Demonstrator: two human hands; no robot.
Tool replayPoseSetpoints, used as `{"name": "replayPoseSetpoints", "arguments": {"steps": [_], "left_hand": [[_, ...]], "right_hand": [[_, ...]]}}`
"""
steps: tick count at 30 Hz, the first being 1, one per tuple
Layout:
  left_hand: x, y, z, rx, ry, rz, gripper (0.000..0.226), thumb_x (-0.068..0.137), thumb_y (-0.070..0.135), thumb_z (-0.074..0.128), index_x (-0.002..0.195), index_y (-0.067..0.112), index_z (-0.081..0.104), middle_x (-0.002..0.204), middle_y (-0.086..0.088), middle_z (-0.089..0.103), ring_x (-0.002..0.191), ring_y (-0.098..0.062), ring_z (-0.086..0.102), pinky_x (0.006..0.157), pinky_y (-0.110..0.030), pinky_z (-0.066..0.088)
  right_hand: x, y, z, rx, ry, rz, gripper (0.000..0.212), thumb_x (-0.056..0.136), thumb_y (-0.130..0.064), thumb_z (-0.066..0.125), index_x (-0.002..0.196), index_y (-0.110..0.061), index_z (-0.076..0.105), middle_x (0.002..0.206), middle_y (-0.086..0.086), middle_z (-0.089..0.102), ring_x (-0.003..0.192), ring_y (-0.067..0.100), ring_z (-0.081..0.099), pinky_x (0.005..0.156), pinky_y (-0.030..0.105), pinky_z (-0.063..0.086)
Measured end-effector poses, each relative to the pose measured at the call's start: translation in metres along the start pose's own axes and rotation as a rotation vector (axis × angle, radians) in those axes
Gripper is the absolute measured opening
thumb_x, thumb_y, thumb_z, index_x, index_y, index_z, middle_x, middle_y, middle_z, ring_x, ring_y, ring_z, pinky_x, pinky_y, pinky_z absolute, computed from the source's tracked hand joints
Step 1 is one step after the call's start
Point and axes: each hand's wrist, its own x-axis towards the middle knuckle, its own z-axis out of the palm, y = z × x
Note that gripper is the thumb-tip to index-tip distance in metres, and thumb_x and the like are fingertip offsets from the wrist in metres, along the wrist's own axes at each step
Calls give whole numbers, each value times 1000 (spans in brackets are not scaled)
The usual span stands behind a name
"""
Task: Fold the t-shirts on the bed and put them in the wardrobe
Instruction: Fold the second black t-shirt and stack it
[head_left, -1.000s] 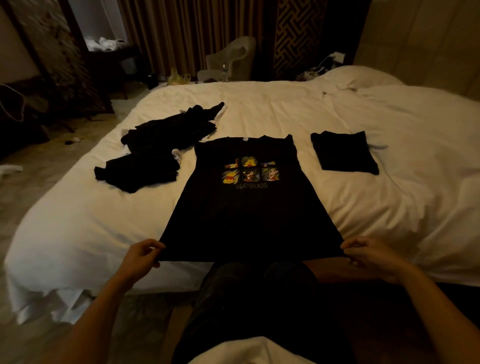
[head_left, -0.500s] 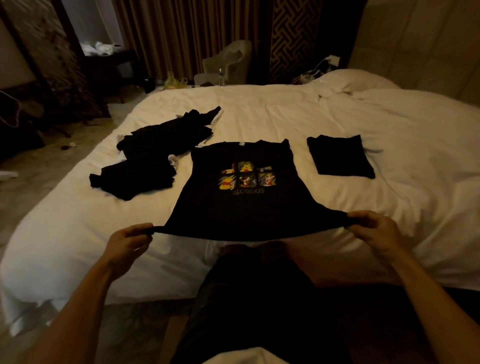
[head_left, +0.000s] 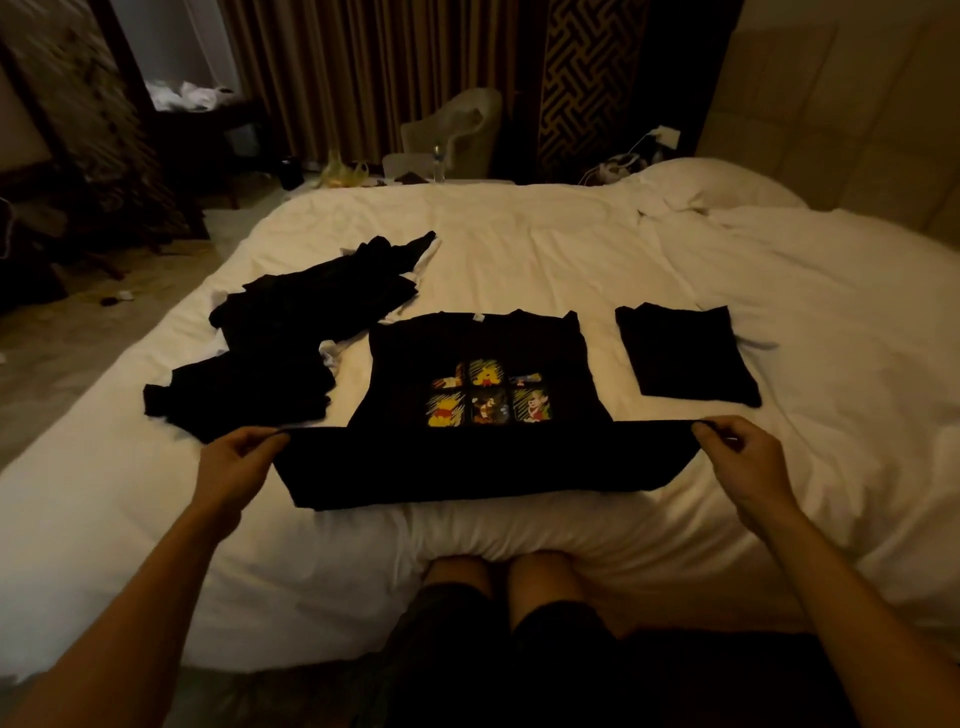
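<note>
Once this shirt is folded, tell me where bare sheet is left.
Bare sheet lies beyond the printed t-shirt, toward the far side of the bed, and right of the folded t-shirt. Crowded: the heap of black clothes on the left; a narrow strip separates both shirts.

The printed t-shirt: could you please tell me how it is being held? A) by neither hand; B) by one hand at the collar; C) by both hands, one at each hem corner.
C: the left hand and the right hand each pinch a corner of the printed t-shirt at its hem.
</note>
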Motion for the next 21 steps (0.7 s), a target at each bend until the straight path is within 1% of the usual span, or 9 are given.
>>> {"name": "replayPoseSetpoints", "arguments": {"steps": [1, 3, 6, 9, 12, 14, 16, 18, 21], "left_hand": [[9, 3, 6, 21, -6, 32, 10, 93, 9, 68, 102, 5, 71, 85, -5, 66, 73, -12, 57, 78, -36, 44], [28, 8, 19, 52, -16, 75, 11, 93, 10, 67, 104, 8, 71, 89, -6, 68, 77, -12, 60, 78, -36, 47], [57, 16, 40, 60, -15, 103, 10, 93, 11, 67, 97, 20, 71, 88, 3, 67, 82, -7, 62, 79, -27, 48], [89, 20, 61, 67, -35, 113, 17, 95, 14, 66, 89, 30, 68, 86, 2, 67, 78, -10, 62, 71, -26, 50], [122, 22, 84, 89, -55, 85, 8, 96, 17, 64, 96, 25, 68, 86, 1, 67, 76, -13, 63, 67, -31, 53], [144, 21, 99, 113, -43, 100, 7, 96, 19, 64, 101, 21, 68, 87, 5, 66, 79, -8, 61, 73, -29, 51], [167, 17, 113, 109, -67, 90, 7, 96, 18, 64, 102, 19, 68, 88, 4, 66, 81, -7, 61, 76, -25, 49], [192, 13, 126, 97, -85, 63, 7, 97, 19, 63, 100, 19, 69, 91, -3, 68, 83, -13, 64, 78, -30, 52], [232, 1, 147, 135, -42, 54, 5, 95, 23, 65, 94, 23, 70, 94, -8, 71, 90, -22, 68, 85, -40, 53]], "right_hand": [[10, 0, 4, -24, 3, -7, 5, 95, -16, 66, 98, -13, 67, 90, -2, 67, 83, 9, 61, 66, 15, 48], [31, 3, 13, -69, 15, -11, 6, 95, -18, 66, 98, -13, 67, 90, -3, 66, 83, 9, 61, 70, 22, 47], [63, 8, 25, -123, 30, -21, 5, 95, -20, 65, 97, -15, 67, 88, -2, 67, 82, 9, 62, 73, 29, 47], [95, 12, 39, -157, 41, -22, 6, 96, -21, 65, 96, -15, 66, 87, -3, 66, 81, 8, 62, 71, 26, 46], [130, 15, 57, -180, 62, -25, 3, 95, -19, 65, 95, -16, 64, 85, -5, 64, 79, 4, 59, 69, 21, 44], [154, 20, 70, -198, 84, -15, 3, 95, -19, 65, 95, -16, 64, 83, -3, 63, 77, 5, 58, 70, 24, 44], [179, 26, 86, -218, 102, -4, 4, 95, -20, 65, 96, -17, 65, 85, 2, 64, 76, 12, 60, 76, 29, 46], [205, 34, 102, -247, 109, 13, 6, 95, -22, 65, 98, -17, 66, 90, 6, 65, 83, 21, 61, 78, 33, 47], [242, 42, 126, -301, 92, 49, 14, 95, -22, 64, 103, -11, 67, 95, 7, 65, 91, 22, 60, 81, 31, 43]]}}
